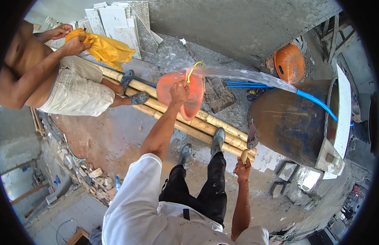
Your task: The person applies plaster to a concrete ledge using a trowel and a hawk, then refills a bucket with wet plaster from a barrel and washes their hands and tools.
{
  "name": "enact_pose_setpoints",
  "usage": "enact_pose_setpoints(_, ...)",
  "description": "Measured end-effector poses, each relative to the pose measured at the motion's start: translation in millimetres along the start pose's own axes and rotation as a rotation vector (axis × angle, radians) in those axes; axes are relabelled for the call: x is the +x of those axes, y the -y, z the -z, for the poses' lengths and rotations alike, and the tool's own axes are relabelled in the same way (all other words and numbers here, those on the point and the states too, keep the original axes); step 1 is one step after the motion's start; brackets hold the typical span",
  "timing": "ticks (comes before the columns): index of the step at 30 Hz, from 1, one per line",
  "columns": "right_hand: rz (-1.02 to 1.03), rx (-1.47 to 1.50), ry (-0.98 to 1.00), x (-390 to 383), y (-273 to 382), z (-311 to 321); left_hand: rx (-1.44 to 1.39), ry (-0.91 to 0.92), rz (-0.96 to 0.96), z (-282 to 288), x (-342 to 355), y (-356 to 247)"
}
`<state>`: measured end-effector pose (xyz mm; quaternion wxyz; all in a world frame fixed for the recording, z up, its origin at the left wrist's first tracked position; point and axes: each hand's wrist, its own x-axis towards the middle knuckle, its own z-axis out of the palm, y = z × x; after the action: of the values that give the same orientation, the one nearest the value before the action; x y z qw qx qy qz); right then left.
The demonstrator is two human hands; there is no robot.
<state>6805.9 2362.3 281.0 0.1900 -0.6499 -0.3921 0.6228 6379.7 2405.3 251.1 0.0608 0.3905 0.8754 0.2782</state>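
My left hand (179, 92) is closed at the upper edge of an orange-red bucket (192, 104), beside its yellow rope handle (191, 74); the exact grip is hidden. The bucket is tilted over bamboo poles (201, 127). A stream of water (248, 76) shoots leftward from a blue hose (316, 101) and splashes at the bucket's upper edge. Lower right, my right hand (241, 170) is wrapped round the wooden handle of a trowel (252, 137), whose blade points up and away from me.
At the left, another person holds a yellow cloth or bag (110, 49). A large brown drum (289, 118) stands at the right, near loose blocks (286, 170). Cut tiles (114, 20) lean at the back; an orange container (290, 63) lies beyond the drum. Rubble (95, 172) lies left.
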Motion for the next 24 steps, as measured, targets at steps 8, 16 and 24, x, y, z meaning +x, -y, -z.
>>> enact_pose_setpoints(8, 0.295, -0.471, -0.073, -23, 6, -21, 0.127, -0.002, -0.455, 87, 32, -22)
enact_pose_setpoints(16, 0.541, -0.443, -0.082, -65, 13, -56, 0.379, -0.336, -0.736, 181, 94, -112)
enact_pose_setpoints(24, 0.869, -0.430, -0.373, -118, 47, -57, 0.319, -0.631, -0.984, 222, 107, -235)
